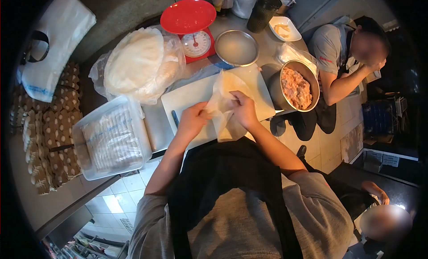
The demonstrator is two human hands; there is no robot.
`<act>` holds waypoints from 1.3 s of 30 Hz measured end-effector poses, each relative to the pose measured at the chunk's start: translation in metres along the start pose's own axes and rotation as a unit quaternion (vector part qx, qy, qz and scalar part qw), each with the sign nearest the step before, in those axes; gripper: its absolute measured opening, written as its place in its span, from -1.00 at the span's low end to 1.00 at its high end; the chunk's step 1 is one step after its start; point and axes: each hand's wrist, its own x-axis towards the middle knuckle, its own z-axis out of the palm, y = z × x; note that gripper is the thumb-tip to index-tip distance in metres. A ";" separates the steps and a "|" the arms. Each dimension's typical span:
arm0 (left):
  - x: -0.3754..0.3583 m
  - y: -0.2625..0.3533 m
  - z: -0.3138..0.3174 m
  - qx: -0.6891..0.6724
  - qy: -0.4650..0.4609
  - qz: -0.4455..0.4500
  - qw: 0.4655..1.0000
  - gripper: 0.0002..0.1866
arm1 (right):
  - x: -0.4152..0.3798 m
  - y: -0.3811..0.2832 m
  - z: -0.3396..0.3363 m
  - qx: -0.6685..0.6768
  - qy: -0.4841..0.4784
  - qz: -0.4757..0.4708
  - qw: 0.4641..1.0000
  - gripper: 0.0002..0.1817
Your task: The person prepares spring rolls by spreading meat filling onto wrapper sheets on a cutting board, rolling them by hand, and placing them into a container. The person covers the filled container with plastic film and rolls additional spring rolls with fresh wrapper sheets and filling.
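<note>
My left hand [194, 121] pinches the left edge of a thin, translucent sheet of wrapper [227, 83]. Opposite it, my right hand [244, 111] has its fingers closed on the right side of the same sheet. The wrapper is creased and hangs over a white cutting board [187, 98], with its near end toward my apron. A narrow blue strip [174, 117], perhaps a knife handle, lies on the board left of my left hand. Right of the board, a metal pot [277, 90] holds pinkish minced filling [296, 88].
Behind the board stand a metal bowl of cloudy liquid [236, 47], a red scale [196, 44] and bagged round wrappers [136, 58]. Leftward are a plastic tub [145, 145] of wrapped rolls and egg trays [58, 138]. A person [327, 54] sits at right; another [356, 199] is lower right.
</note>
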 end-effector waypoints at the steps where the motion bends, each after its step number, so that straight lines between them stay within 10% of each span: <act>1: 0.000 -0.003 -0.009 0.069 0.038 0.019 0.997 -0.62 | 0.002 0.005 -0.004 -0.009 0.022 0.009 1.000 -0.76; 4: 0.000 0.008 -0.035 0.298 0.079 -0.013 0.951 -0.50 | 0.003 0.009 -0.015 -0.032 0.014 0.034 0.999 -0.70; 10: 0.015 0.019 0.005 0.408 0.117 0.214 0.880 -0.27 | 0.001 0.010 -0.007 -0.016 -0.028 -0.009 0.999 -0.65; 17: 0.049 0.019 0.018 0.494 0.100 0.132 0.854 -0.49 | -0.001 -0.009 -0.035 -0.054 0.008 -0.055 0.997 -0.71; 20: 0.042 0.014 -0.003 0.430 0.173 0.202 0.863 -0.66 | -0.004 -0.010 -0.068 -0.035 0.051 -0.048 0.997 -0.67; 26: 0.015 -0.037 -0.065 -0.017 0.198 0.045 0.979 -0.78 | -0.001 -0.044 -0.123 0.056 0.059 -0.055 0.995 -0.63; 33: -0.064 -0.083 -0.069 -0.240 0.240 -0.090 0.936 -0.76 | 0.034 -0.106 -0.144 0.140 0.015 -0.064 0.988 -0.83; 39: -0.108 -0.108 -0.039 -0.343 0.289 -0.142 0.882 -0.83 | 0.110 -0.228 -0.117 0.162 -0.069 -0.271 0.946 -0.64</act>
